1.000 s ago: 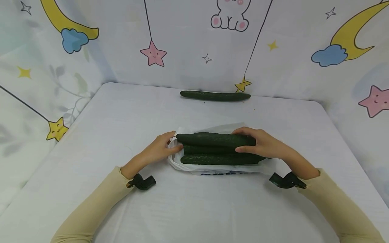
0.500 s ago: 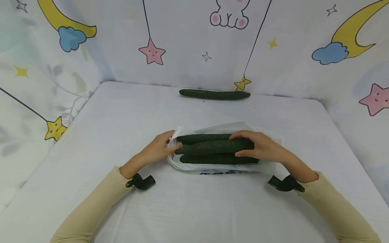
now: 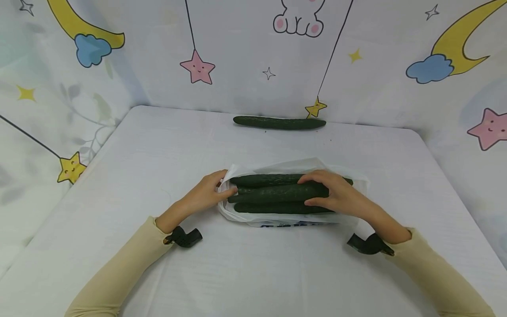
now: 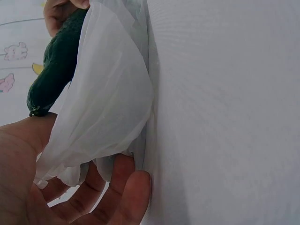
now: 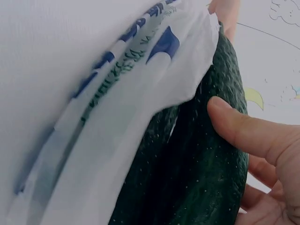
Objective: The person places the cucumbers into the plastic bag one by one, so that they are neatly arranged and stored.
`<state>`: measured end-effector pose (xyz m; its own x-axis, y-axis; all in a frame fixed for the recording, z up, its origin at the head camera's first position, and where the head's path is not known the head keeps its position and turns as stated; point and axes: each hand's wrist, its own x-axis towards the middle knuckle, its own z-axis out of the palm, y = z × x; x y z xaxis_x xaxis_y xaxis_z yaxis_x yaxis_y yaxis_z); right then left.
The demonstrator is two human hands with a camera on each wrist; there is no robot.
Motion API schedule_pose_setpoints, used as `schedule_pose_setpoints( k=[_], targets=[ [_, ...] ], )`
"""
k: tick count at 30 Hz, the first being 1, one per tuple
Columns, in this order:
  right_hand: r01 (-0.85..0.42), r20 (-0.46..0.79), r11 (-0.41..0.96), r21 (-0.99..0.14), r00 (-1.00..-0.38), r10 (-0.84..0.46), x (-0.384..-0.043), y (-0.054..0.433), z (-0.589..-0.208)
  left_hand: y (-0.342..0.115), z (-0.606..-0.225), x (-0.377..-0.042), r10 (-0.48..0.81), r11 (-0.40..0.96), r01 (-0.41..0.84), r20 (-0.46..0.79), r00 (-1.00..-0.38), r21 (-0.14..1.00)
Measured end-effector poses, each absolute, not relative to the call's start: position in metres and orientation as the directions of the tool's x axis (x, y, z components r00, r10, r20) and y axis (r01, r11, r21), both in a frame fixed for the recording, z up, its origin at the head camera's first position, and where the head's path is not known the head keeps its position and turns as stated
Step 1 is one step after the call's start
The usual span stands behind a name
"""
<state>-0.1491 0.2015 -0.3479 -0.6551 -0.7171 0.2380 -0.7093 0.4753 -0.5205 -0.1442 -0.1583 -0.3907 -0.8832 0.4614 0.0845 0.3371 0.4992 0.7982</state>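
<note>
Several dark green cucumbers lie side by side in a white plastic bag (image 3: 313, 164), its mouth spread open. My right hand (image 3: 336, 193) grips the middle cucumber (image 3: 277, 193) near its right end, thumb on the near side and fingers over the far side. This cucumber sits slightly above the back cucumber (image 3: 265, 179) and the front cucumber (image 3: 277, 208). At the bag's left end, my left hand (image 3: 203, 193) holds the rim. In the left wrist view its fingers (image 4: 124, 187) curl outside the white film (image 4: 112, 84), while the cucumber tip meets the thumb side.
Another cucumber (image 3: 279, 123) lies across the far edge of the white-covered table (image 3: 253, 268). Behind it rises a cloth backdrop (image 3: 237, 26) printed with stars, moons and clouds. Black wrist mounts (image 3: 184, 237) sit at both sleeve cuffs.
My right hand has drawn its cucumber toward me and lowered it between the other two, uncovering the one at the back. The left hand has stayed at the bag's left end.
</note>
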Motion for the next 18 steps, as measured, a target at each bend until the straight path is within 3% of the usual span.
schedule_pose_setpoints(
  k=[12,18],
  targets=[
    [-0.682,0.238,0.521,-0.513,-0.696,-0.677,-0.1473,0.2024,-0.3535,-0.1582,-0.3904,-0.1439,0.463,0.495,0.329,0.076,-0.883,0.804],
    [-0.677,0.217,0.500,-0.540,-0.686,-0.694,-0.1475,0.2074,-0.3518,-0.1572,-0.3895,-0.1433,0.460,0.499,0.324,0.071,-0.885,0.804]
  ],
)
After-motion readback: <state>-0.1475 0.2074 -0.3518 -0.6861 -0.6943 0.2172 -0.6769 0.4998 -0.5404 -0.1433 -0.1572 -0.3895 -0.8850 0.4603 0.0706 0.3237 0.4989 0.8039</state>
